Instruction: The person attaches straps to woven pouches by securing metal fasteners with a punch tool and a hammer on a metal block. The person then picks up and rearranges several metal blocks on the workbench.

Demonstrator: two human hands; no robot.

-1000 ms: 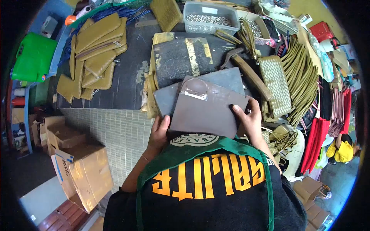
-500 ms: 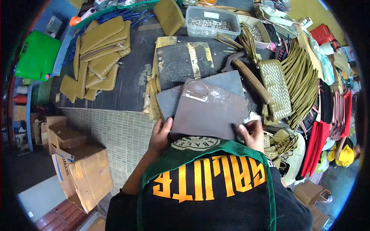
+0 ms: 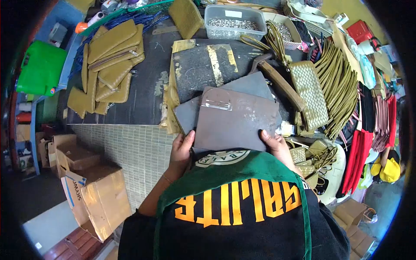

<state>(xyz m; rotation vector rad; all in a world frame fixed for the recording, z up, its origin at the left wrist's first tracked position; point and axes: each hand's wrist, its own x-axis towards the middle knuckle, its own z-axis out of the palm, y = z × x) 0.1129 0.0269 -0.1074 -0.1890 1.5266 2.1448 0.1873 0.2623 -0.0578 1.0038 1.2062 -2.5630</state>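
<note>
A flat brown board (image 3: 240,123) with a slotted cut-out near its far left corner lies in front of me, tilted towards my chest. My left hand (image 3: 181,149) grips its near left corner, thumb along the edge and fingers underneath. At the near right corner my right hand (image 3: 276,144) holds the board, thumb on top and its other fingers mostly hidden below. Under the board a dark grey sheet (image 3: 253,84) sticks out at the left and the far side. Beyond lies a worn black work mat (image 3: 195,65) with tape strips.
A hammer (image 3: 281,84) rests to the right, beside a woven olive pouch (image 3: 310,95) and a bundle of olive straps (image 3: 338,82). Stacked olive pouches (image 3: 115,65) lie left. A clear tub (image 3: 235,24) of small metal parts stands behind. Cardboard boxes (image 3: 102,199) are at lower left.
My right hand has moved a little left, its thumb now further over the board. The board has turned slightly, and its far left corner has shifted left. My left hand keeps its grip.
</note>
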